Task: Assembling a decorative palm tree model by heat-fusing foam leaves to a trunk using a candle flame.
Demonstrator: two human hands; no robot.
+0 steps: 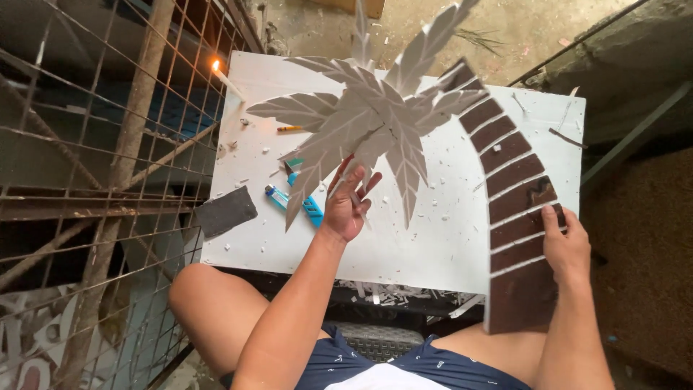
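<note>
Two bare hands held up a cut-out palm tree over a white board.

The left hand (346, 206) reached under the grey leaves (375, 119), palm up, fingers loosely spread and touching the underside of a frond; whether it pinched anything could not be told. The right hand (567, 245) gripped the brown trunk (516, 209) near its lower end, fingers pressed together over the edge. The palm stood tilted above the board (426, 245), trunk curving down to the right edge. On the board lay a blue lighter (276, 195), a blue cutter (310, 206) and white scraps; a lit candle (227, 81) stood at the far left corner, and a dark pad (225, 211) overhung the left edge.
</note>
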